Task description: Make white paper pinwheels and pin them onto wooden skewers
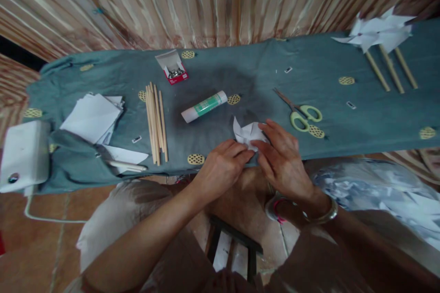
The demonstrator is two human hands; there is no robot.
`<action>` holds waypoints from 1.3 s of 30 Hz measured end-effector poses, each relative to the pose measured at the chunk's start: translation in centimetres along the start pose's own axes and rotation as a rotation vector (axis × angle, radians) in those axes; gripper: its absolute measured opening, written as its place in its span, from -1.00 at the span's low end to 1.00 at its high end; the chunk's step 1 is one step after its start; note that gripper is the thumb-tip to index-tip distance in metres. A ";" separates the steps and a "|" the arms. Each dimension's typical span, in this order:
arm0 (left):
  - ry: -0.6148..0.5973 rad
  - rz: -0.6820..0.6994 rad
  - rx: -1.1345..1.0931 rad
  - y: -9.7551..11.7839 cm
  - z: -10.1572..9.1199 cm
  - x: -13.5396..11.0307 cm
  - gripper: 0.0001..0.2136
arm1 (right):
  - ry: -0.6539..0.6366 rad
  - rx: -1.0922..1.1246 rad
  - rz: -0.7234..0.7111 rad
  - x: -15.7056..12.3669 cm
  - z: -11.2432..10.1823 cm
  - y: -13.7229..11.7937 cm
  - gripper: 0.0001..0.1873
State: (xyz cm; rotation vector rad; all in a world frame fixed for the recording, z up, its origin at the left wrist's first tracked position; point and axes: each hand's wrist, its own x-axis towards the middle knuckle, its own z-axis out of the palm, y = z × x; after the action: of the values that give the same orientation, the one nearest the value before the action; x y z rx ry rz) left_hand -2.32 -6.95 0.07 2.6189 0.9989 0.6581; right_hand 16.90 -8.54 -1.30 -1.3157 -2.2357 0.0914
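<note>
A folded white paper pinwheel (252, 133) lies at the table's front edge, between my hands. The fingers of my left hand (225, 165) are closed on its lower left side. From the right, my right hand (283, 155) grips the same paper, its thumb and fingers pressing on the centre and right edge. Fingers partly cover the folds. A glue stick (205, 106) with a green label lies just beyond, to the left. Scissors (297, 112) with light green handles rest to the right of my hands, blades slightly apart.
Wooden sticks (155, 123) lie left of the glue. An open red-and-white box (175, 71) holds small metal pieces. Stacked white paper (91, 116) and a white device (25, 155) with a cable are far left. Finished pinwheels on sticks (378, 32) lie far right.
</note>
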 end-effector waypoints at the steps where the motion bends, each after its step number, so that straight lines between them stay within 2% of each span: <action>1: 0.002 -0.003 -0.004 0.0 0.0 0.0 -0.79 | 0.001 0.000 0.002 0.0 0.0 0.0 -0.75; 26: -0.015 -0.045 -0.007 0.0 0.2 0.0 -0.79 | -0.025 0.018 -0.001 -0.3 0.2 0.1 -0.69; 39: -0.004 -0.041 -0.013 0.1 0.2 0.0 -0.79 | 0.014 0.015 -0.007 -0.2 0.2 0.0 -0.71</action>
State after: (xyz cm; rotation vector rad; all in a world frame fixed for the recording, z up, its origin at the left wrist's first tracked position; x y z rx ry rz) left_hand -2.20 -7.04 -0.12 2.5796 1.0410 0.6471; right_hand 16.88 -8.66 -1.52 -1.2968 -2.2238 0.0966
